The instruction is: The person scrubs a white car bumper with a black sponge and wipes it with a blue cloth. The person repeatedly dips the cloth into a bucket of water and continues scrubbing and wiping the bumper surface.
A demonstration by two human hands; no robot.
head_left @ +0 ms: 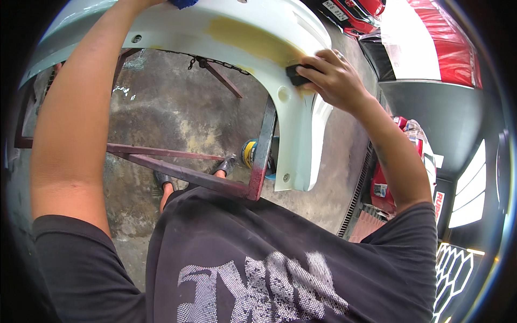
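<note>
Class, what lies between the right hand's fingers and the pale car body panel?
A black block, held by the right hand, seemingly against the pale car body panel, as the head view shows.

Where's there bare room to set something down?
Concrete floor is bare between the pale car fender and drain grating; another patch opens inside the fender's arch, beyond the stand bars. It's crowded around the shoes and yellow-labelled can, and where the right hand holds the black sanding block.
</note>
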